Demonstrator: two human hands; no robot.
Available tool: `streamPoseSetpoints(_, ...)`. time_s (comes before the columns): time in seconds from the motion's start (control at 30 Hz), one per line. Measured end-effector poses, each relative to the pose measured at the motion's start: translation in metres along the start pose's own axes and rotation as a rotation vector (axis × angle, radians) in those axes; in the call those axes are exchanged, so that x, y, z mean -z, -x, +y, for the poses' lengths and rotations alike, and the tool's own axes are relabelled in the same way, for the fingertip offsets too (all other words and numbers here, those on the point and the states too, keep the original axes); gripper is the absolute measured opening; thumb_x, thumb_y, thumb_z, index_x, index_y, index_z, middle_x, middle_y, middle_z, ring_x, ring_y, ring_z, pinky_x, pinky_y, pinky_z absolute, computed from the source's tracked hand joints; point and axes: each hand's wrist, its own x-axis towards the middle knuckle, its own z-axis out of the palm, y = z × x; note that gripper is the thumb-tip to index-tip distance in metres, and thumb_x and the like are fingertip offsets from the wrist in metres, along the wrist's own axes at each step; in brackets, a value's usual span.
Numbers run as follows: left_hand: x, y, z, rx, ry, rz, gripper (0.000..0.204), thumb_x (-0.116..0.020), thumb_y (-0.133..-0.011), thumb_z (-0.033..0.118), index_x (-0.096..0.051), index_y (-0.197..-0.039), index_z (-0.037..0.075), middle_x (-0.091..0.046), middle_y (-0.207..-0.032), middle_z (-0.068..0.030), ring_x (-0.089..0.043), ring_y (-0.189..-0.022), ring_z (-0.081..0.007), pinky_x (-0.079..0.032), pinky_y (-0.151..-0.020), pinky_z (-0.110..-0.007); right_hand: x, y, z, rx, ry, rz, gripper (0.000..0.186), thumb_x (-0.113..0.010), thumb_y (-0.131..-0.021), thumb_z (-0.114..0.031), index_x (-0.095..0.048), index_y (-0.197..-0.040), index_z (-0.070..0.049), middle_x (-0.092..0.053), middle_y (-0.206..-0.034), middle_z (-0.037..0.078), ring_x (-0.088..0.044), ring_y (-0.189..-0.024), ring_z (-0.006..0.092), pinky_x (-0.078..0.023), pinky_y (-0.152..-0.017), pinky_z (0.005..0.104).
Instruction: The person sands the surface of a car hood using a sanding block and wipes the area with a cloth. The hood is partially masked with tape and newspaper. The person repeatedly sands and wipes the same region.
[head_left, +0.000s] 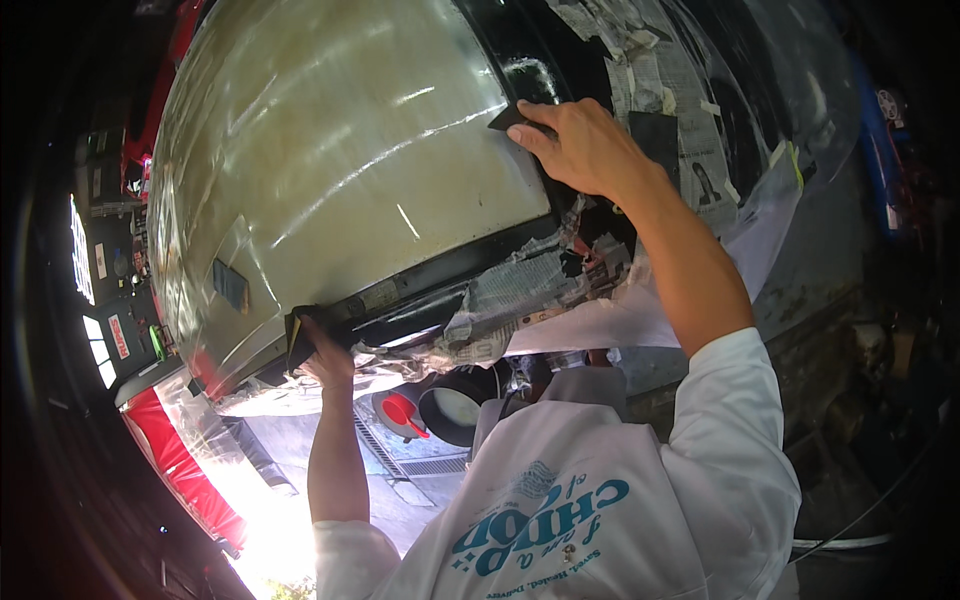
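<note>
White shirt [600, 500], both arms raised to the car panel [330, 150].
Right hand [580, 145] presses a dark sanding pad [508, 118]; left hand [325, 355] grips a dark pad [297, 335].

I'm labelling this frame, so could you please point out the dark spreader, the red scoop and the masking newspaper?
spreader [507, 118], head view, its dark corner beside the right hand's fingertips
red scoop [403, 411], head view, its bowl
newspaper [515, 285], head view, crumpled strip under the panel's edge
</note>
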Motion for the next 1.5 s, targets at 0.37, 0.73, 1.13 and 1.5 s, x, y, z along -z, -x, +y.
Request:
streamPoseSetpoints(0.37, -0.002, 0.004, 0.012, -0.014, -0.190, 0.035, 0.051, -0.045, -0.115, 0.041, -0.066, -0.125, -0.004, -0.068, -0.124, -0.0195, -0.062, -0.110, -0.0357, -0.045, -0.101, -0.047, 0.008, -0.028, -0.005, -0.039, 0.017, -0.022, 0.055, -0.064, -0.104, -0.043, -0.069, -0.135, 0.002, -0.070, -0.121, 0.033, -0.070, -0.114, 0.0474, -0.055, -0.102, 0.0475)
streamPoseSetpoints(0.73, -0.001, 0.009, -0.002, 0.119, 0.151, 0.013, 0.051, -0.044, -0.115, 0.042, -0.065, -0.125, -0.004, -0.069, -0.120, -0.0172, -0.064, -0.107, -0.0311, -0.050, -0.096, -0.044, 0.014, -0.025, -0.010, -0.085, 0.013, -0.108, 0.056, -0.062, -0.105, -0.041, -0.067, -0.135, 0.005, -0.071, -0.117, 0.034, -0.071, -0.109, 0.0489, -0.056, -0.099, 0.0469)
streamPoseSetpoints(1.13, -0.003, 0.011, 0.009, 0.139, 0.147, 0.010, 0.049, -0.041, -0.115, 0.040, -0.062, -0.124, -0.003, -0.067, -0.117, -0.0181, -0.063, -0.104, -0.0337, -0.049, -0.094, -0.046, 0.003, -0.046, -0.003, 0.031, 0.028, 0.083, 0.050, -0.065, -0.102, -0.039, -0.073, -0.125, 0.005, -0.074, -0.105, 0.033, -0.072, -0.101, 0.0497, -0.058, -0.093, 0.0523)
streamPoseSetpoints(1.5, -0.003, 0.007, 0.008, 0.008, 0.075, -0.022, 0.041, -0.038, -0.115, 0.034, -0.062, -0.116, 0.000, -0.063, -0.107, -0.0149, -0.062, -0.099, -0.0290, -0.048, -0.089, -0.042, 0.009, -0.089, -0.001, 0.022, 0.010, 0.067, 0.051, -0.063, -0.103, -0.040, -0.073, -0.126, 0.005, -0.074, -0.109, 0.032, -0.072, -0.106, 0.0480, -0.057, -0.098, 0.0499)
